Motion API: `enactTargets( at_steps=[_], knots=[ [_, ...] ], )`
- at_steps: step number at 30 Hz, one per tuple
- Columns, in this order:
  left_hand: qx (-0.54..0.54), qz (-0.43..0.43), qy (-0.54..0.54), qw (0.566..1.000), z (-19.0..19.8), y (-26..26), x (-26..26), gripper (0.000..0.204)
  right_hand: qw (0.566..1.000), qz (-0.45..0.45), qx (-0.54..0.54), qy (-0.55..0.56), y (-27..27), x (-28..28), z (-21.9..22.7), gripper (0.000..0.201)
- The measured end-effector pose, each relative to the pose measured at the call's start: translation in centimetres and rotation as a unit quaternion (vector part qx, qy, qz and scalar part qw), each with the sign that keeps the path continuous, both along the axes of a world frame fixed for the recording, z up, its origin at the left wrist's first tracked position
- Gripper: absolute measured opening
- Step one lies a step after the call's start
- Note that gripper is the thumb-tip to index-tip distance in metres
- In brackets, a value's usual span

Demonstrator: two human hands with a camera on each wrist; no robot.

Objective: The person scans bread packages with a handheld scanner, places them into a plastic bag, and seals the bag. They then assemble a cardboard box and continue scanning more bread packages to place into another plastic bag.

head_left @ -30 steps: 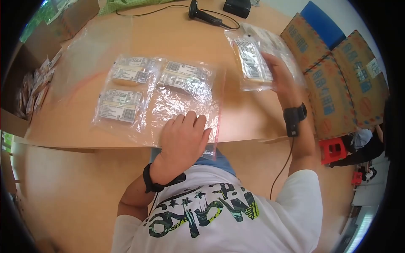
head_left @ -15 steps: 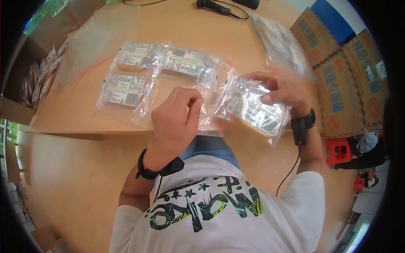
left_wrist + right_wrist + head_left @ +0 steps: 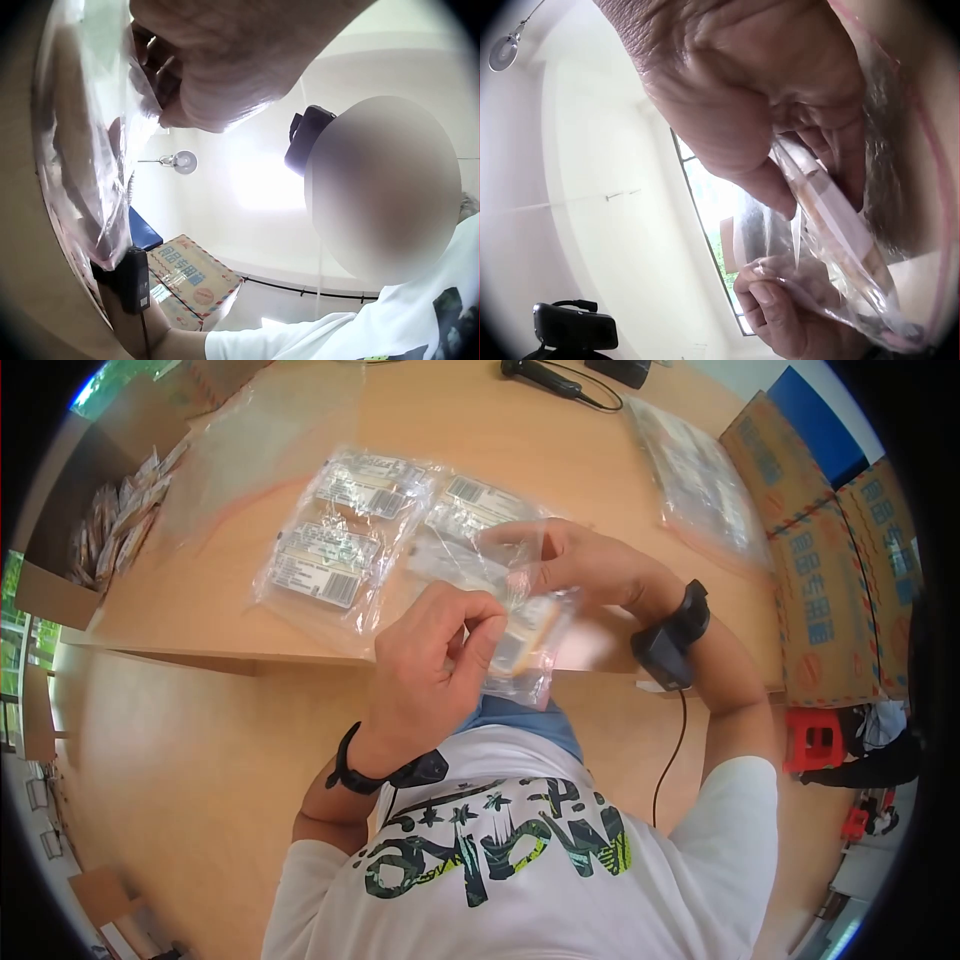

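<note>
A large clear plastic bag (image 3: 378,618) lies near the table's front edge, with labelled flat packets (image 3: 313,565) inside it. My left hand (image 3: 425,665) pinches the bag's film between thumb and forefinger at its near side, as the right wrist view also shows. My right hand (image 3: 600,570) holds a flat, clear-wrapped packet (image 3: 844,221) between thumb and fingers. In the head view this packet overlaps the bag's right part, close beside my left fingertips. Its contents look pale brown under the shiny wrapper.
Another filled clear bag (image 3: 700,475) lies at the table's right. Beside it stand cardboard cartons (image 3: 800,585). An open carton (image 3: 55,510) at the left holds several packets. A clear bag (image 3: 265,445) lies at the back left, and a barcode scanner (image 3: 545,377) at the back.
My right hand has brought the packet from the table's right to the bag in front of me. My left hand, earlier flat on the bag, now pinches its film.
</note>
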State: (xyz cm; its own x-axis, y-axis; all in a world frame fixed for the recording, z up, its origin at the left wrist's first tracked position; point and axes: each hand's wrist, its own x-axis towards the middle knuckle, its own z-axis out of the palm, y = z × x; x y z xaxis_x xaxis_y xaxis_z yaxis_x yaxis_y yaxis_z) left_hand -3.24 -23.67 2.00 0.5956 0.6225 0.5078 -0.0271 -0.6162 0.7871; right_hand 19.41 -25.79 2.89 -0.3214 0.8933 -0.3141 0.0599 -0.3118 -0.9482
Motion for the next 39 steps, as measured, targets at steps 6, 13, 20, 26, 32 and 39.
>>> enactTargets(
  at_steps=[6, 13, 20, 26, 32, 39],
  knots=[
    [0.072, 0.035, -0.037, 0.996, -1.6, -0.4, 0.1, 0.013, 0.971, 0.007, 0.178, -0.157, -1.5, -1.2, 0.6, 0.069],
    [0.198, 0.07, -0.065, 0.976, -2.9, -0.1, 1.0, 0.015, 0.828, 0.15, 0.419, -0.341, -3.2, -2.1, -0.5, 0.053],
    [0.271, 0.107, 0.011, 0.957, -1.8, 0.6, -0.8, 0.033, 0.722, 0.059, 0.461, -0.513, -2.6, -2.1, 0.7, 0.059],
    [0.259, 0.164, 0.268, 0.913, -1.4, 7.0, -5.4, 0.075, 0.707, 0.095, 0.432, -0.552, -1.9, -1.2, -1.4, 0.059],
    [0.237, 0.106, 0.29, 0.921, -3.1, 7.1, -7.1, 0.087, 0.887, 0.04, 0.24, -0.393, -2.8, 4.0, 2.9, 0.037],
    [0.354, -0.055, 0.21, 0.909, -4.3, -0.9, -3.8, 0.07, 0.819, -0.204, 0.353, -0.404, -0.3, 6.6, -0.4, 0.028]
  ],
)
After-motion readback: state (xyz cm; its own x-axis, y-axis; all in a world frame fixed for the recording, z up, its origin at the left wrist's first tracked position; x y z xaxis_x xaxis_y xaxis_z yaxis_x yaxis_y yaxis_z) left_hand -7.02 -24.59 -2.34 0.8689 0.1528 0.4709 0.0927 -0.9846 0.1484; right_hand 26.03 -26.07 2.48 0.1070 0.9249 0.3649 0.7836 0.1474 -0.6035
